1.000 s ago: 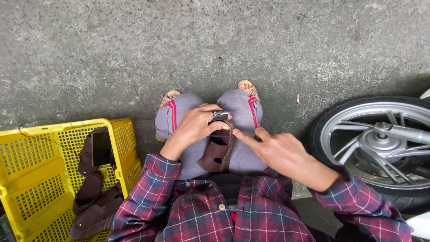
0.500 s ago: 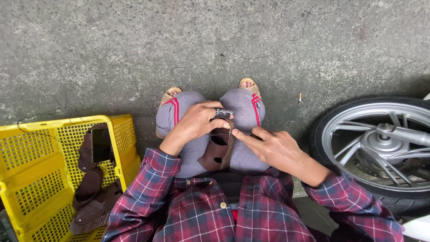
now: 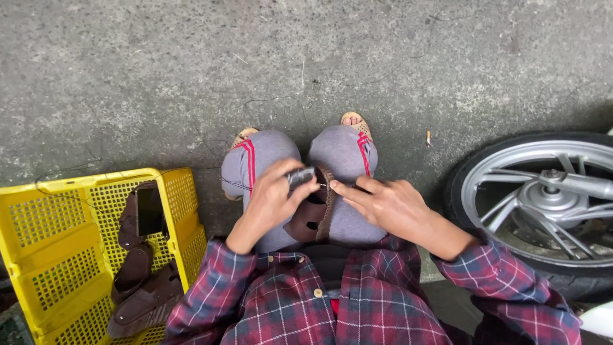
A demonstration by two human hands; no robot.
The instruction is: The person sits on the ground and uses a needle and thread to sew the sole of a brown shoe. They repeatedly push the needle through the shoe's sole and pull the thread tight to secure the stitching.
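A brown leather piece (image 3: pixel 308 220) with a woven edge lies between my knees, on grey trousers with red stripes. My left hand (image 3: pixel 271 201) grips its top end together with a small dark metal part (image 3: pixel 300 174). My right hand (image 3: pixel 386 204) rests on my right thigh, its fingertips pinched at the same woven edge, touching the leather. A thin thread seems to run to the left from the metal part.
A yellow plastic crate (image 3: pixel 45 249) stands at my left, holding several brown leather pieces (image 3: pixel 137 281) and a dark phone (image 3: pixel 149 211). A motorcycle wheel (image 3: pixel 543 204) with a silver rim stands at the right. Rough concrete floor (image 3: pixel 255 64) lies ahead; a cigarette butt (image 3: pixel 428 137) lies near the tyre.
My hands have stayed on the leather piece; the right fingertips have drawn in closer to the metal part. The view has shifted slightly.
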